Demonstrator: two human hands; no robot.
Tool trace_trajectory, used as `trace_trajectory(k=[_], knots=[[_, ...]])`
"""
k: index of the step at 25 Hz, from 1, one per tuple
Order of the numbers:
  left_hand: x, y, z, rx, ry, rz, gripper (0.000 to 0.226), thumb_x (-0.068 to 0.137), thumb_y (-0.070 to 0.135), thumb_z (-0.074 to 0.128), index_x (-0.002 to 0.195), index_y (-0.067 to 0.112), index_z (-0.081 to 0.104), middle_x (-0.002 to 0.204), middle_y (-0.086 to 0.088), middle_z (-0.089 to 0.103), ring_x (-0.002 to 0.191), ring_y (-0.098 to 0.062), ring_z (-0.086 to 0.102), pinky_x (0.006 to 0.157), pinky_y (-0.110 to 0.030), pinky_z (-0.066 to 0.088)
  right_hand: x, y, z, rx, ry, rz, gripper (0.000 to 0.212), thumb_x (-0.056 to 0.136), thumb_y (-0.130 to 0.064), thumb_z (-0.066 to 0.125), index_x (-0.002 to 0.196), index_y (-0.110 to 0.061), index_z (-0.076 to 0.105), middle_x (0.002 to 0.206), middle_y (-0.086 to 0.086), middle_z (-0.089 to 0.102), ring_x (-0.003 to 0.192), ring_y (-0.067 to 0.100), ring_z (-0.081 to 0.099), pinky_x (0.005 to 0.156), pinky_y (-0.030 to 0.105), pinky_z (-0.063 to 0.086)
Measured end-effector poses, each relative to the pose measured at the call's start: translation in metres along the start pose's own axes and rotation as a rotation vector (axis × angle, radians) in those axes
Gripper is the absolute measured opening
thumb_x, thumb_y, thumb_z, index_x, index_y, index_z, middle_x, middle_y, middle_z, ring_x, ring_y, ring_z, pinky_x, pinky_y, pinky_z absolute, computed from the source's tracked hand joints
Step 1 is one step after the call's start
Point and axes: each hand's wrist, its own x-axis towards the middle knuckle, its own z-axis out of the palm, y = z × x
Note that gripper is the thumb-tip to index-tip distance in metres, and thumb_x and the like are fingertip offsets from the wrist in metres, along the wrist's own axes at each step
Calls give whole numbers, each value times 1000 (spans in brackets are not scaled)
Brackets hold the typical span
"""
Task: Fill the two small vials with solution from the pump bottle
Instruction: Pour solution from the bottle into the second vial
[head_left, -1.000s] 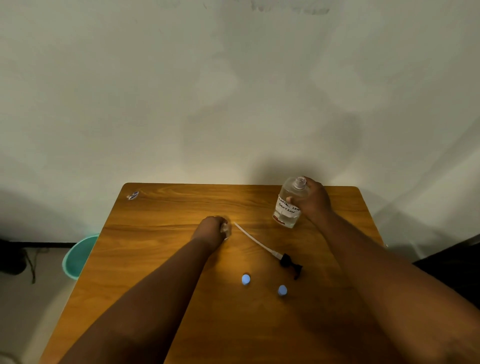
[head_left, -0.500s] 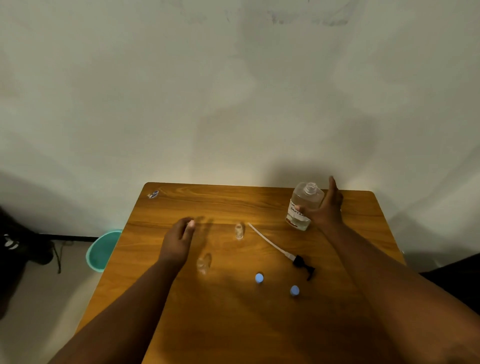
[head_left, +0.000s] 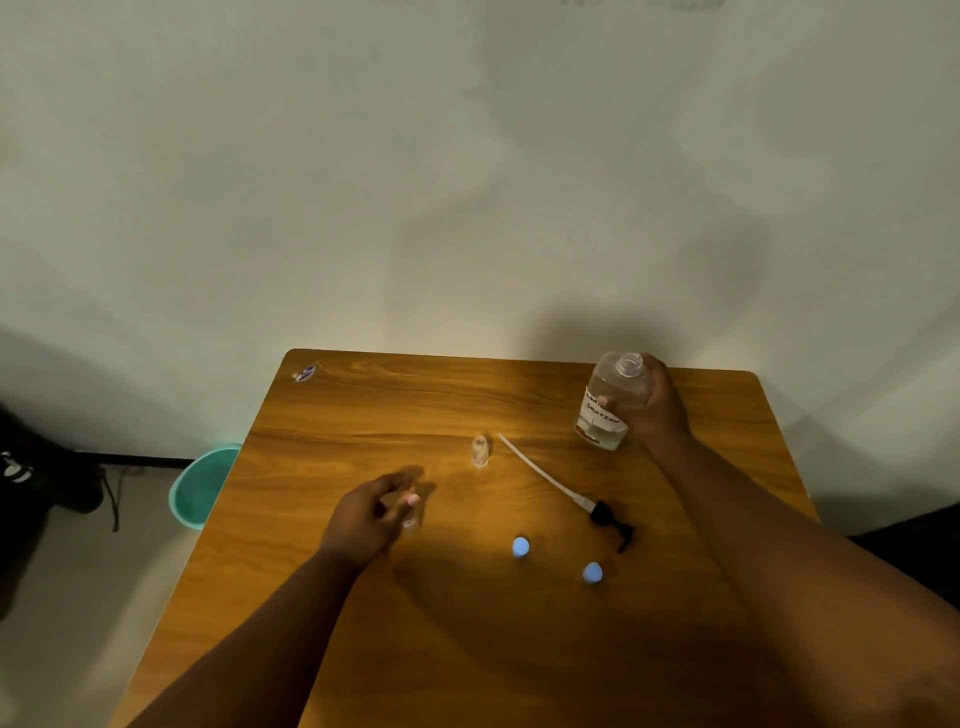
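Observation:
The clear pump bottle (head_left: 610, 402), its neck open and a handwritten label on its side, is tilted at the table's far right. My right hand (head_left: 657, 408) is wrapped around it. Its black pump head (head_left: 608, 519) with a white dip tube (head_left: 540, 475) lies flat on the wood. One small glass vial (head_left: 480, 449) stands upright and uncapped at mid-table. A second vial (head_left: 410, 525) is nearer to me. My left hand (head_left: 371, 514) curls around it, thumb and fingertips at its top. Two blue caps (head_left: 520, 546) (head_left: 592, 571) lie in front.
The wooden table (head_left: 467, 649) stands against a pale wall. A small sticker (head_left: 304, 373) sits at its far left corner. On the floor to the left are a teal bin (head_left: 200, 486) and dark shoes (head_left: 31, 467).
My left hand left the far vial, drew back toward me and closed on the nearer vial. My right hand briefly loosened its fingers, then gripped the bottle again.

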Motion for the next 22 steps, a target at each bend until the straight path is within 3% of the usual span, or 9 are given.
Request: trace_trajectory(k=[3,7,9,12,15,18,22], knots=[[1,0,4,-99,30,-35,13,98,25,63,101,30,74,74,1,76,64,-12,71,68,-47,60,-4,-4,-6,0,-26,14,81,70,-14,88,139,-21,47,140,8,54,127,28,52,94,37,51],[-3,37,-10,-249,145,22,20,103,25,55,94,38,68,87,-5,74,79,-26,70,71,-46,59,-15,-26,-20,63,-60,-13,75,70,-15,88,134,-27,51,132,3,60,120,25,58,90,39,55],[-6,73,-28,-358,244,121,21,106,30,46,100,31,66,88,-5,70,81,-23,67,68,-39,54,-23,-56,-31,62,-102,-93,58,77,-16,84,125,-33,56,118,-3,65,111,24,63,93,45,56],[-12,155,-72,-572,332,260,30,109,32,37,100,13,59,79,-15,62,67,-26,66,60,-37,53,-38,-133,-53,47,-121,-264,42,81,-18,80,109,-42,60,105,-10,69,104,21,68,89,35,54],[-46,243,-112,-801,290,346,38,110,30,33,100,8,61,75,-9,55,48,-24,60,48,-32,51,-72,-212,-76,41,-140,-414,54,75,-24,85,116,-47,57,112,-9,65,103,15,65,92,32,51],[-73,307,-143,-873,230,453,44,108,29,31,98,8,69,79,-9,55,45,-23,53,46,-28,44,-99,-285,-92,64,-155,-561,67,72,-31,87,127,-49,53,125,-2,62,112,17,62,100,38,50],[-139,387,-188,-919,145,649,30,90,20,48,106,9,71,80,-5,58,46,-24,54,47,-28,43,-163,-375,-135,96,-106,-734,70,69,-35,86,130,-47,53,125,-8,63,112,15,62,100,40,51]])
